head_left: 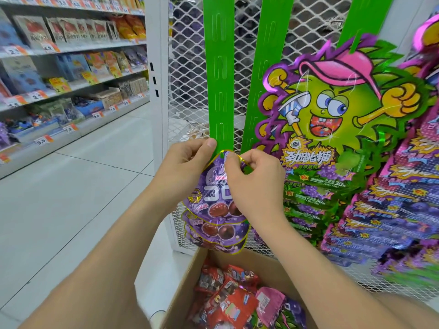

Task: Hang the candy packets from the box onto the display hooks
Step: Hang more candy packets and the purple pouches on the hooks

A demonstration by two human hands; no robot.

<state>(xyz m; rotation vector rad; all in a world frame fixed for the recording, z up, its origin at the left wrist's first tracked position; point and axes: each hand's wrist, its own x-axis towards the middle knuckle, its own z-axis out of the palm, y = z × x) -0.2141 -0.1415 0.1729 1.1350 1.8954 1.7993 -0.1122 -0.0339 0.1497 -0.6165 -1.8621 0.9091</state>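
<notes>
Left hand (187,160): fingers curled; thumb pressed flat on the lower end of the leftmost green plastic hanging strip (217,74), pinching it; the palm overlaps the held packet's upper left edge.
Right hand (251,179): thumb and forefinger pinch the top rim of a round purple foil candy packet (213,198); remaining fingers curled in front of its right half.
Packet position: top edge at the strip's lower end, where a small green tab shows at the packet's top edge; whether it is fully hooked I cannot tell; body hangs down between the two hands.
Already on strip: stack of matching purple packets (218,236) overlapping directly below the held one, lowest one just above the box's far edge.
Box: open brown cardboard box (197,269) at near centre; holds red foil packets (228,302), with a pink and a purple one at its right.
Backing: white wire mesh panel (187,79) behind the strips; second green strip (259,79) just right of the first.
Right side: large green cartoon-face candy packets (332,103) hanging in an overlapping column; pink-and-purple foil packets (392,210) further right.
Left side: white store shelves (71,67) with snack bags and orange price tags; pale tiled floor (71,198) in front.
</notes>
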